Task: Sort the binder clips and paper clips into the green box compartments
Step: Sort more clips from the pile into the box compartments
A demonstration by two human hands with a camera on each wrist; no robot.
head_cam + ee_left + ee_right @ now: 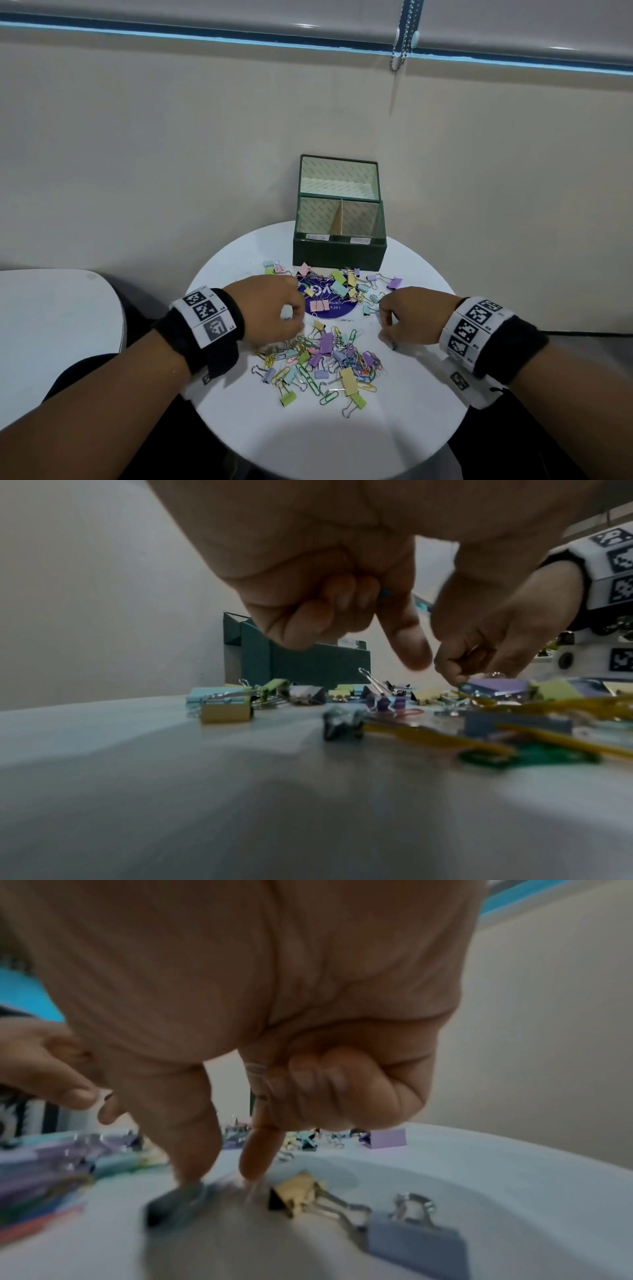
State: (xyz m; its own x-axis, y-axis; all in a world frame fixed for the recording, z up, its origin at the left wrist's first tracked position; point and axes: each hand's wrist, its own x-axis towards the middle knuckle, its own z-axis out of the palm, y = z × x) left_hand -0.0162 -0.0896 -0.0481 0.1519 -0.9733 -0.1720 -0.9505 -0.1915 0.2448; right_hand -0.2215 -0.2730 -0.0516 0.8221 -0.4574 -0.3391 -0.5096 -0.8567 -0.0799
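The green box [339,253] stands open at the back of the round table, its lid up and both labelled compartments bare inside. Pastel binder clips and coloured paper clips [325,359] lie in a heap before me. More of them [342,286] lie by the box. My left hand [294,325] hovers over the heap's left side with fingers curled; in the left wrist view a blue bit [385,592] shows between them, of a kind I cannot tell. My right hand [222,1175] reaches down at the heap's right side. Its thumb and forefinger pinch a small blue binder clip [171,1204] on the table.
A yellow binder clip [294,1194] and a grey-blue one [414,1234] lie just right of my right hand. A purple round sticker [330,310] lies under the far clips. The white table [342,442] ends close on both sides. A second white surface [51,325] stands at left.
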